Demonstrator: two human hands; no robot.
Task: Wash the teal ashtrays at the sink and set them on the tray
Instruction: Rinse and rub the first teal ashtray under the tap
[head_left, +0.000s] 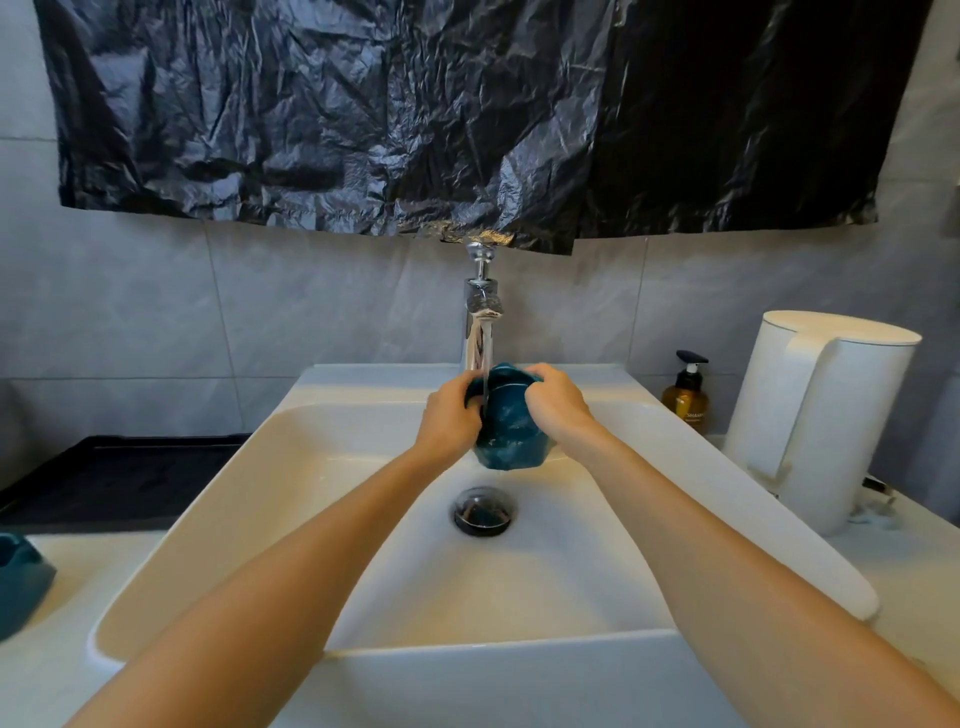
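**Ashtray under the tap; tray lies at 9 o'clock, left hand nearer**

1. Position of the work. I find a deep, round, glossy teal ashtray (511, 421) held over the basin of the white rectangular ceramic sink (208, 519), directly above the dark round drain (483, 512). It is tipped so that its open mouth faces me and slightly upward. The water stream (487, 353) from the chrome faucet (480, 306) falls into it at its 11 o'clock rim, and water runs off its lower edge.

2. Hands. The left hand (449, 421) grips the ashtray's rim at 9 o'clock, fingers curled over the edge. The right hand (558, 405) grips the rim at about 1 o'clock, fingers likewise curled round it. Neither hand is spread; both are closed on the piece.

3. Governing relation. The flat, matt black tray (119, 478) sits on the white surface (62, 675) at 9 o'clock from the held ashtray, beyond the sink's left wall and well apart from it. In my judgement the left hand is the nearer one for the set-down. The ashtray is round, so no long axis needs aligning, only the mouth.

4. Outstanding. A second teal ashtray (21, 582) stands on the surface at 8 o'clock, cut off by the frame edge, near the tray but not on it. I judge rinsing to be the step in hand; I see nothing set on the visible part of the tray.

5. Risk. A wet, glossy piece could slip while crossing the sink wall.
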